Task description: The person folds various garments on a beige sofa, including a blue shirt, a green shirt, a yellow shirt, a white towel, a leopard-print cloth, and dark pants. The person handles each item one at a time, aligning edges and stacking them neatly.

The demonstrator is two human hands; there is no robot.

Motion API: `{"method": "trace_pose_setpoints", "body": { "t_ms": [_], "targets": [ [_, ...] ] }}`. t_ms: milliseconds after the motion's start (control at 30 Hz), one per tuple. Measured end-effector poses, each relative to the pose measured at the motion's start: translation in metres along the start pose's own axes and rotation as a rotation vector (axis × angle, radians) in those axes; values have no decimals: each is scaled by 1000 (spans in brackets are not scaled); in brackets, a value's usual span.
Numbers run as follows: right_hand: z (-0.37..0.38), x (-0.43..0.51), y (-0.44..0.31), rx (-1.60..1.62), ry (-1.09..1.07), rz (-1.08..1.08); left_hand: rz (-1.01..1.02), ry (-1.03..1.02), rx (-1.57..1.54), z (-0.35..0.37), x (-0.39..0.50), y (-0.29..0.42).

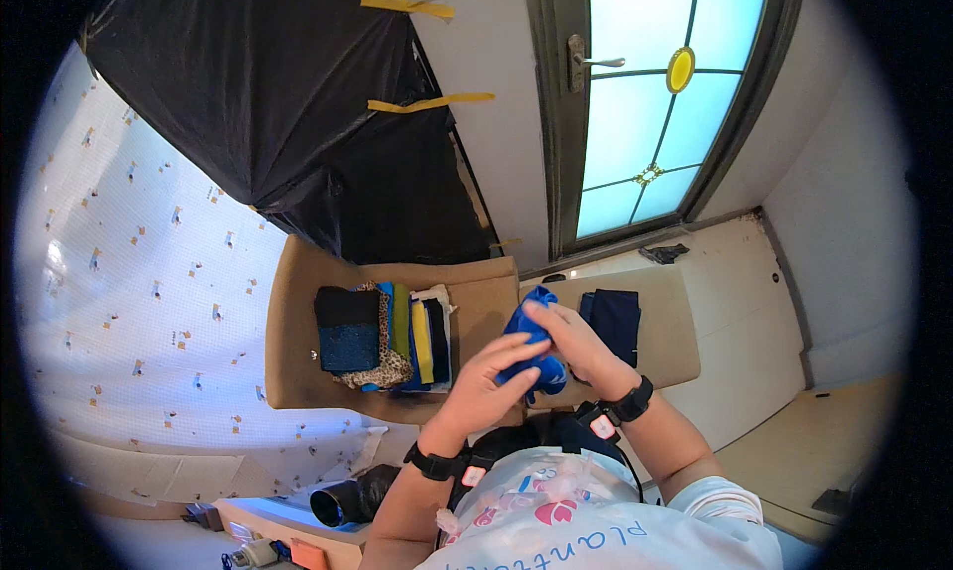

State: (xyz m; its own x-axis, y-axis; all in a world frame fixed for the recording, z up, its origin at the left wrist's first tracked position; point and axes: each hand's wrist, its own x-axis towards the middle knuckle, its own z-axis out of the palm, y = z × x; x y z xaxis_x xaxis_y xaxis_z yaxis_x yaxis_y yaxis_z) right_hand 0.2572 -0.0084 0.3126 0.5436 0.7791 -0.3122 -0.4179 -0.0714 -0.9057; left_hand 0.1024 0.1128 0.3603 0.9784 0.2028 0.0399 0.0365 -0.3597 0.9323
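Both hands hold a bundled blue cloth (527,324) in front of my body, above the seam between two brown cushioned seats. My left hand (484,380) grips it from the left and below, with fingers spread over it. My right hand (577,339) pinches its upper right part. Left of the hands, folded clothes lie side by side on the sofa: a black and dark blue piece (348,332), a leopard-print one (387,369), an olive one (400,320), a yellow one (422,343). Folded navy clothing (615,324) lies to the right of my hands.
The brown sofa (484,272) stands against black plastic sheeting (298,123) held by yellow tape. A glazed door (655,108) is beyond, with a dark object (664,253) on the floor near it. A wooden desk (342,536) with small items is at lower left.
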Motion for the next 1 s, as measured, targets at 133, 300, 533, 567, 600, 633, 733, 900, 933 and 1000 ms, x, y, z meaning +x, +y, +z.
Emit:
{"method": "trace_pose_setpoints", "body": {
  "t_ms": [133,300,533,567,600,633,733,900,933,1000],
  "targets": [
    [-11,7,7,-54,28,-80,27,-19,-131,4,-6,-24],
    [-17,0,0,9,47,-101,-40,244,-372,-1,16,-57],
    [-10,-35,-30,-91,-147,-171,209,-80,-219,-16,55,-51],
    [-12,-43,-35,-133,-134,-199,161,-212,-361,-17,60,-47],
    [-14,-52,-42,-176,-118,-231,107,-255,-418,-17,65,-42],
    [-17,-61,-48,-218,-98,-262,88,-319,-376,-19,70,-38],
    [-20,-82,-59,-230,61,-349,97,-386,-318,-24,85,-24],
    [-5,-96,-54,-159,242,-332,256,-327,-223,-23,94,2],
    [2,-95,-50,-135,275,-310,292,-295,-195,-21,93,6],
    [14,-92,-43,-75,330,-263,351,-262,-129,-21,92,10]
  ]
}}
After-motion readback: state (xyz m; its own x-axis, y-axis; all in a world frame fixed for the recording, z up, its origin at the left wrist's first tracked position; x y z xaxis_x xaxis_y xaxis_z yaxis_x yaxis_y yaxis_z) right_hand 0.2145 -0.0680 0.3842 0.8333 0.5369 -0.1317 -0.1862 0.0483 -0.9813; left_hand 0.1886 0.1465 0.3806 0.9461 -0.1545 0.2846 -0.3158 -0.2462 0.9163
